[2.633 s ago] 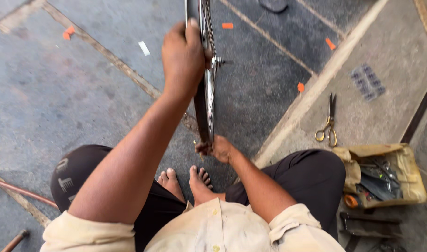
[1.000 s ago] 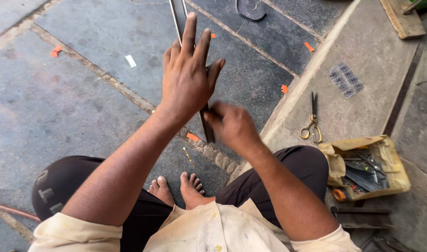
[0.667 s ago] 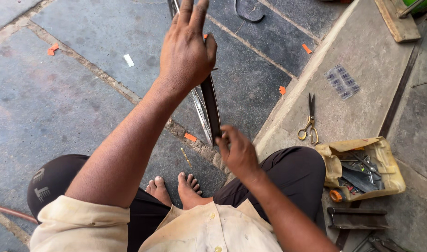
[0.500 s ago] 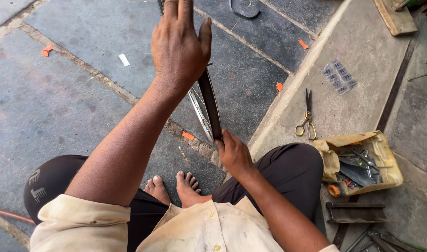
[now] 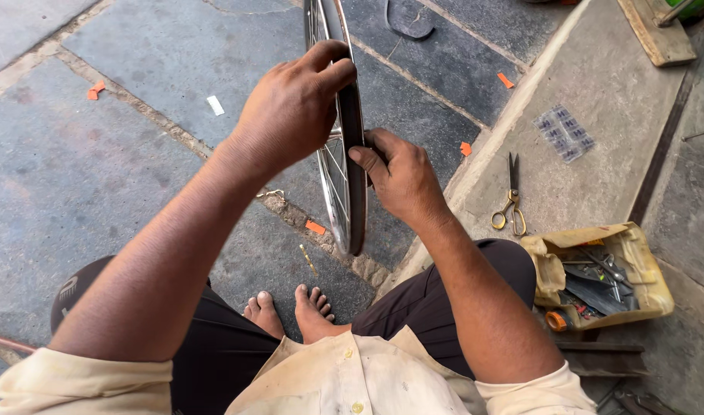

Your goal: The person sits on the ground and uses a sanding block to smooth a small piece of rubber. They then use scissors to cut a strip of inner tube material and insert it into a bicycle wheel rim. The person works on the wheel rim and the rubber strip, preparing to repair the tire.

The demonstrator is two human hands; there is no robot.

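A spoked bicycle wheel (image 5: pixel 344 192) with a shiny metal rim and a dark strip along it stands upright on edge in front of me, above my bare feet. My left hand (image 5: pixel 290 107) grips the rim from the left near its upper part, fingers curled over the edge. From the right, my right hand (image 5: pixel 398 177) pinches the rim lower down, thumb pressed on the dark strip. The wheel's top runs out of view.
Scissors (image 5: pixel 510 204) lie on the raised concrete step to the right. A worn yellow tray of tools (image 5: pixel 598 273) sits beside my right knee. A wooden block (image 5: pixel 655 31) lies at top right. Small orange scraps (image 5: pixel 315 227) dot the stone slabs.
My left hand went from an open palm on the rim to fingers curled over it. My right hand came up from near my knee and now pinches the rim.
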